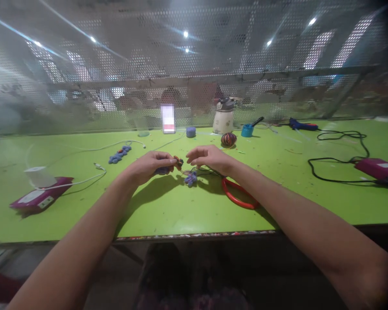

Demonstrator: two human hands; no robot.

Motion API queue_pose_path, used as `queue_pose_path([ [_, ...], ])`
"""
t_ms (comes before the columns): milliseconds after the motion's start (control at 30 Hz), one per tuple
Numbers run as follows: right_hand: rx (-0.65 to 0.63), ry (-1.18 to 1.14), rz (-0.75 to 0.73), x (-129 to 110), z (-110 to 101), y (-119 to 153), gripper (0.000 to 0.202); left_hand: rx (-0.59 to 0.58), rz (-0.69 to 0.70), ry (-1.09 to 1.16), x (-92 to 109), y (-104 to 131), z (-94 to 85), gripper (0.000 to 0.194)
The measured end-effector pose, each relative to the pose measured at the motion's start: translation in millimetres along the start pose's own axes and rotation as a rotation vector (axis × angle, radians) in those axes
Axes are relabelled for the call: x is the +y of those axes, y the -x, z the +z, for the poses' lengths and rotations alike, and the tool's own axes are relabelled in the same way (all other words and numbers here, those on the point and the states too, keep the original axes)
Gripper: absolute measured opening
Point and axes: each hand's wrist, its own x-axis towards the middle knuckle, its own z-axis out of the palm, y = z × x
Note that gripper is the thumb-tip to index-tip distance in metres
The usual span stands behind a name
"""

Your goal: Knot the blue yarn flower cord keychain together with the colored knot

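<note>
My left hand (155,165) pinches a small orange and dark crocheted piece (178,162) between thumb and fingertips. Part of a purple crocheted piece (162,171) shows beneath that hand. Facing it across a small gap, my right hand (210,157) has curved fingers held apart, and I make out nothing between them. A purple crocheted flower (190,178) lies on the green table below the two hands, with thin dark strands running to the right. Red-handled scissors (241,196) rest under my right forearm, their blades mostly hidden.
Behind the hands stand a phone (168,118), a purple yarn roll (190,132), a striped yarn ball (228,139), a pale kettle (223,118) and a blue pot (247,130). Purple flowers (120,154) and a power strip (45,196) lie left. A glue gun (302,125) is right.
</note>
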Motion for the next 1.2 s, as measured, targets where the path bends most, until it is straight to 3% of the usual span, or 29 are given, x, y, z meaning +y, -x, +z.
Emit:
queue_pose_path([
  [167,-0.176,0.350,-0.063,7.8,9.4,0.9,0.037,0.100,0.050,0.198,-0.1,-0.5,-3.9,0.016],
  [267,-0.206,0.514,-0.114,13.8,15.2,0.2,0.031,0.154,0.092,0.330,0.5,-1.2,-6.9,0.013],
  [367,-0.171,0.562,-0.100,12.1,16.3,0.7,0.021,0.214,0.138,0.457,4.1,-0.8,-10.2,0.010],
  [500,-0.071,0.577,-0.067,-0.8,8.3,2.6,0.019,0.354,0.182,0.678,9.9,1.2,-15.9,0.002],
  [600,0.027,0.717,-0.047,-5.4,-2.8,1.8,0.019,0.458,0.231,0.836,12.0,2.5,-22.8,0.005],
  [833,0.155,0.938,0.112,15.5,-40.8,-11.2,0.017,0.422,0.398,1.057,24.5,11.2,-43.1,0.019],
  [1000,0.229,0.989,0.293,28.0,-62.7,-21.2,0.015,0.493,0.459,1.215,37.3,24.0,-56.3,0.021],
  [1200,0.232,1.011,0.508,37.7,-77.8,-18.0,0.032,0.573,0.554,1.247,46.1,35.2,-71.5,0.020],
])
